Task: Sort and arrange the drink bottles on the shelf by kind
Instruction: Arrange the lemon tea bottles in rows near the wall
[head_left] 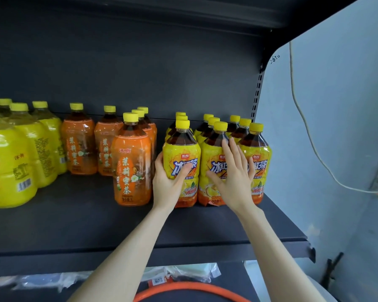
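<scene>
On the shelf, right end: iced-tea bottles point(234, 131) stand in three files running front to back, yellow caps, yellow and orange labels, close to the shelf's point(74, 225) right edge.
Front left bottle: this bottle point(181, 153) heads the left file, upright, base on the shelf, just beside the middle bottle point(212, 158).
Left hand: my left hand point(168, 182) grasps the front left bottle low on its body, thumb on its left flank and fingers curled across the label.
Right hand: my right hand point(231, 175) lies flat and released on the middle bottle's front, fingers straight, tips up near its shoulder; it grips nothing.
Step in hand: I judge I am squaring up the iced-tea block, seating the front left bottle in line while steadying its neighbour.
Next move: it likely calls for a small nudge so the three fronts sit level, without toppling the bottles behind; then I let go.
Jasmine bottles: the orange jasmine bottles point(132, 166) stand just left of my left hand. Their front one sits forward of the rest and two stand apart further left, so I think this kind needs gathering next.
Yellow bottles: the all-yellow bottles point(9, 162) cluster at the far left, touching one another.
Shelf front: bare dark board runs before the bottles, room to slide them.
</scene>
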A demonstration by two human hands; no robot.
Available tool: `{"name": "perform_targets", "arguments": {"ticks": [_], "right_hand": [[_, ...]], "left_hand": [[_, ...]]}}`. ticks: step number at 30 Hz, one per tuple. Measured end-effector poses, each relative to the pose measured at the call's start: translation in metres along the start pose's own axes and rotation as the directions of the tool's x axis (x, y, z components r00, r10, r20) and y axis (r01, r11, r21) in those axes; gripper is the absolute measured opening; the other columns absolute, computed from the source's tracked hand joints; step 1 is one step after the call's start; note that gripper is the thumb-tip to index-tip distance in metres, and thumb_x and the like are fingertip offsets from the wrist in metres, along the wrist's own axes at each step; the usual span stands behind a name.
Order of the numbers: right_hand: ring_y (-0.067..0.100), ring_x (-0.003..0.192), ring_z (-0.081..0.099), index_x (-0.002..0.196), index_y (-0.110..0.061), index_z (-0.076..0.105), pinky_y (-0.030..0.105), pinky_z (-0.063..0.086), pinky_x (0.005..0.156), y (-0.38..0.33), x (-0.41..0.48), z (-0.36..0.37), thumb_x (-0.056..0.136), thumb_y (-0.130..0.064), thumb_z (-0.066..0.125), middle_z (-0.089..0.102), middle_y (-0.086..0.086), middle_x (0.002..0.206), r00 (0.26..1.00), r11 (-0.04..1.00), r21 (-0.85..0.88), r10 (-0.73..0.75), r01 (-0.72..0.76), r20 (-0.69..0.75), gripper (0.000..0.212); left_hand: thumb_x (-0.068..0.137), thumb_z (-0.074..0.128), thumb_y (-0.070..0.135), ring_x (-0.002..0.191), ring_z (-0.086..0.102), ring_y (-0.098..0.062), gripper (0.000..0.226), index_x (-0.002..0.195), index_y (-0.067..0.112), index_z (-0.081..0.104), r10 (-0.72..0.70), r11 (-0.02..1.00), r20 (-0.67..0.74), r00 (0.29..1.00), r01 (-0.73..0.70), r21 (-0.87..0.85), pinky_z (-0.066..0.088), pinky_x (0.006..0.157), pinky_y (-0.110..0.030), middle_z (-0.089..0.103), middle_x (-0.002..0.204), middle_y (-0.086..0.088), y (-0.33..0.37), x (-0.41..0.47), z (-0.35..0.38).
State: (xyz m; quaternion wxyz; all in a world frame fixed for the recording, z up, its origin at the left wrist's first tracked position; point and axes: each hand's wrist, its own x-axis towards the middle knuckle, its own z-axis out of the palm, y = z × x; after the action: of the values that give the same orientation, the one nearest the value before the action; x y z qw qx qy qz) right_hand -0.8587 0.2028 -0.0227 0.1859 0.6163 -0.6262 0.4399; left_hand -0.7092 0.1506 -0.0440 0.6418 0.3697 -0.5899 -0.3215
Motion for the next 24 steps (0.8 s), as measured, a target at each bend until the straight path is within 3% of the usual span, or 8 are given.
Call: {"name": "perform_targets", "arguments": {"ticks": [4, 8, 13, 16, 19, 22, 24], "right_hand": [[0.019, 0.148, 0.013, 0.151, -0.027, 0.018, 0.041, -0.003, 0.116, 0.002, 0.0, 0.002, 0.088, -0.037, 0.064, 0.015, -0.003, 0.16, 1.0, 1.0, 0.004, -0.018, 0.018, -0.008, 0.079], [0.02, 0.148, 0.014, 0.151, -0.025, 0.019, 0.044, -0.001, 0.116, 0.002, -0.001, 0.006, 0.088, -0.037, 0.064, 0.016, -0.002, 0.16, 1.0, 1.0, 0.011, -0.019, 0.019, -0.014, 0.078], [0.021, 0.149, 0.009, 0.152, -0.025, 0.014, 0.043, -0.004, 0.116, 0.002, -0.002, 0.005, 0.091, -0.039, 0.06, 0.012, -0.001, 0.161, 1.0, 1.0, -0.02, -0.016, 0.017, 0.012, 0.078], [0.023, 0.149, 0.004, 0.153, -0.023, 0.01, 0.043, -0.006, 0.116, -0.004, -0.002, 0.002, 0.093, -0.039, 0.055, 0.006, 0.001, 0.162, 0.999, 0.999, -0.051, 0.005, -0.002, 0.051, 0.076], [0.023, 0.149, -0.002, 0.153, -0.023, 0.003, 0.045, -0.006, 0.117, -0.009, -0.003, -0.004, 0.095, -0.041, 0.05, -0.001, 0.001, 0.162, 0.993, 0.996, -0.083, 0.026, -0.017, 0.117, 0.076], [0.023, 0.149, -0.008, 0.153, -0.023, -0.004, 0.047, -0.005, 0.117, -0.014, 0.0, -0.016, 0.096, -0.04, 0.05, -0.01, 0.001, 0.162, 0.976, 0.992, -0.126, 0.051, -0.024, 0.213, 0.08], [0.025, 0.149, -0.007, 0.153, -0.022, -0.002, 0.049, 0.003, 0.118, -0.021, 0.002, -0.027, 0.095, -0.036, 0.053, -0.011, 0.003, 0.162, 0.957, 0.991, -0.124, 0.082, -0.049, 0.278, 0.081]], "left_hand": [[0.069, 0.066, 0.054, 0.111, 0.058, -0.012, 0.085, 0.14, 0.018, 0.035, -0.004, 1.0, 0.011, 1.0, 0.004, 0.018, 0.05, 0.094, -0.031, 0.059, 0.126, 0.0, -0.009, 0.009, 0.002], [0.069, 0.066, 0.052, 0.108, 0.059, -0.011, 0.084, 0.139, 0.015, 0.037, 0.004, 1.0, -0.001, 1.0, -0.004, 0.03, 0.049, 0.092, -0.028, 0.061, 0.123, 0.0, -0.011, 0.012, 0.002], [0.075, 0.068, 0.044, 0.106, 0.058, -0.01, 0.077, 0.138, 0.013, 0.037, -0.007, 0.999, -0.004, 1.0, 0.007, 0.046, 0.046, 0.082, -0.014, 0.06, 0.124, -0.002, -0.01, 0.012, 0.002], [0.079, 0.068, 0.039, 0.108, 0.057, -0.012, 0.073, 0.139, 0.014, 0.035, -0.045, 0.996, 0.022, 0.999, 0.043, 0.082, 0.047, 0.089, -0.024, 0.059, 0.125, -0.002, -0.003, 0.01, 0.0], [0.081, 0.065, 0.046, 0.115, 0.054, -0.016, 0.077, 0.143, 0.017, 0.031, -0.128, 0.98, 0.071, 0.989, 0.115, 0.16, 0.043, 0.091, -0.027, 0.055, 0.129, 0.0, 0.006, 0.01, -0.006], [0.079, 0.06, 0.058, 0.123, 0.05, -0.024, 0.083, 0.144, 0.015, 0.03, -0.22, 0.934, 0.104, 0.97, 0.179, 0.311, 0.042, 0.102, -0.039, 0.052, 0.135, -0.003, 0.019, 0.006, -0.013], [0.083, 0.06, 0.051, 0.122, 0.05, -0.026, 0.073, 0.14, 0.012, 0.035, -0.237, 0.899, 0.133, 0.962, 0.166, 0.404, 0.042, 0.101, -0.039, 0.053, 0.134, -0.006, 0.03, 0.0, -0.019]]}}
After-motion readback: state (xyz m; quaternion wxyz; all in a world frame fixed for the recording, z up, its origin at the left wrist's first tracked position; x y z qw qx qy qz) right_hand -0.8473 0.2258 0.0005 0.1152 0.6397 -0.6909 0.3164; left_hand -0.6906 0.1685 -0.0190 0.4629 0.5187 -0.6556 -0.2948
